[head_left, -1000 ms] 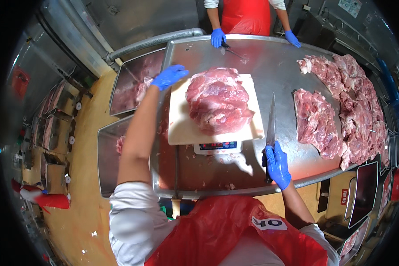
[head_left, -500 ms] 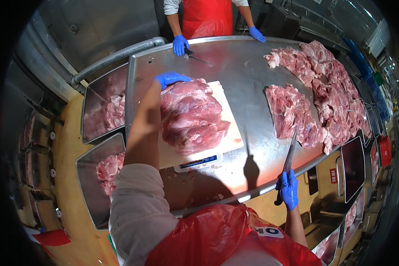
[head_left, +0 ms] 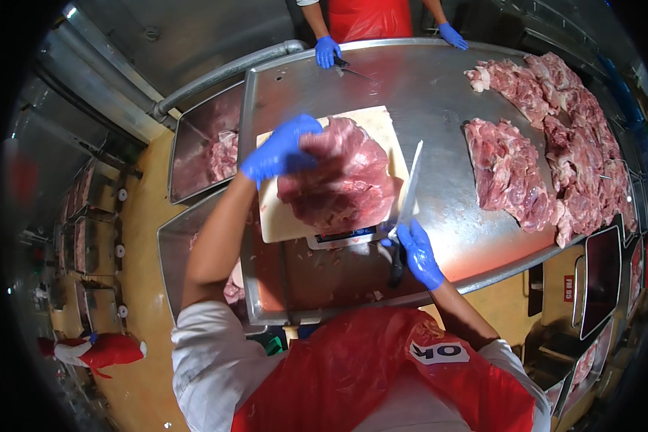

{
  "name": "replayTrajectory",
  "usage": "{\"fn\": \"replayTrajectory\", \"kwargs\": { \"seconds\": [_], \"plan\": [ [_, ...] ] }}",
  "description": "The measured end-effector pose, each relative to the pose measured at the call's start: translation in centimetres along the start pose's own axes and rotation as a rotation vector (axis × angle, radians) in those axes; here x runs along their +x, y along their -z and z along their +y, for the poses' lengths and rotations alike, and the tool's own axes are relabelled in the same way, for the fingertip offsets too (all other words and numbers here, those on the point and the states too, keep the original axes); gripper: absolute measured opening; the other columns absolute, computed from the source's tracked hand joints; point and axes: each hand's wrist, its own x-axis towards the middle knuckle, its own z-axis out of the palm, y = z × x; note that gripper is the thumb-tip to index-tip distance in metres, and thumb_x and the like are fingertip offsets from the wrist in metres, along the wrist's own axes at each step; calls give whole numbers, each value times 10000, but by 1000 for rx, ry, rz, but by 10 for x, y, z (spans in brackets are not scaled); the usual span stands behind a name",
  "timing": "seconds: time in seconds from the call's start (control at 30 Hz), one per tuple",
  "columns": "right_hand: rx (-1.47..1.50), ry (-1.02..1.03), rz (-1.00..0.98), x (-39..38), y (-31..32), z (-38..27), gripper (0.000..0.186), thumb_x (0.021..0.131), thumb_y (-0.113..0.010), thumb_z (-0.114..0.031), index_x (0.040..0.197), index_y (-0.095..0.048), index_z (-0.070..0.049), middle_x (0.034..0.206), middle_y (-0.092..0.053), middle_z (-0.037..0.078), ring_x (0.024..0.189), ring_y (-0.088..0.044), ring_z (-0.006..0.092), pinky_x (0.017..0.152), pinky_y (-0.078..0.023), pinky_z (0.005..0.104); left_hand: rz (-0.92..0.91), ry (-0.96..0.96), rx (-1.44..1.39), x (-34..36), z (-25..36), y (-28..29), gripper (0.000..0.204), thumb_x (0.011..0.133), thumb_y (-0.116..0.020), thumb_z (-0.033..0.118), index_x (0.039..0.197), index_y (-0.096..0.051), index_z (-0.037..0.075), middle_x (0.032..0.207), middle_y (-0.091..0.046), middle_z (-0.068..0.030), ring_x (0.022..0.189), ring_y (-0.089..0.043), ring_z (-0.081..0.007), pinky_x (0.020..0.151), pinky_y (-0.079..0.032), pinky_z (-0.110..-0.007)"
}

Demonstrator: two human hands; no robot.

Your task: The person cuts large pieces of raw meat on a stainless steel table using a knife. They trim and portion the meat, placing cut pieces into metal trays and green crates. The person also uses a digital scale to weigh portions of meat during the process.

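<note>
A large slab of raw pink meat point(head_left: 342, 176) rests over a white cutting board point(head_left: 273, 219) on the steel table, its upper left part raised and somewhat blurred. My blue-gloved left hand point(head_left: 282, 150) grips that raised edge, the fingertips partly hidden by the meat. My blue-gloved right hand point(head_left: 419, 255) is wrapped round the dark handle of a long knife point(head_left: 411, 183). The blade points away from me, just right of the meat and board. Partly under the board's near edge sits a scale point(head_left: 342, 238) with a dark display.
More meat slabs point(head_left: 511, 173) lie at the right of the steel table point(head_left: 432, 93). Steel bins point(head_left: 183, 173) holding meat stand left of it. Across the table, a person in a red apron point(head_left: 371, 20) rests gloved hands on the edge, one at another knife point(head_left: 353, 70).
My right hand has brought the knife leftward from the table's near edge to beside the board. My left hand has lifted and pulled the meat's far edge toward me. The view has shifted.
</note>
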Motion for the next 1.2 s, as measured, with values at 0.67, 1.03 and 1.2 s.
{"fn": "replayTrajectory", "kwargs": {
  "seconds": [0.67,1.03,1.2],
  "plan": [
    [-34,72,18,120,-18,-56,169,1009,-475,-194,1067,-503,-37,758,-572,52,626,-568,145,580,-512,292,903,73,398,-19,55,-94,311,652,-734,208,909,-608,87,1044,-587,-178,951,-565,-389,823,-466,-485],
    [-255,-3,-266,132,-38,-74,252,988,-489,-309,982,-469,-58,670,-532,44,490,-511,119,429,-450,261,748,237,461,-31,85,-99,336,691,-701,193,927,-561,-1,871,-562,-218,799,-577,-402,726,-478,-484],
    [-608,-66,-469,168,-56,-121,243,986,-461,-277,1010,-485,-36,663,-526,47,488,-513,121,417,-455,266,870,174,163,-45,73,-98,313,704,-662,165,946,-581,-15,867,-592,-218,805,-596,-410,729,-493,-469]
  ]
}}
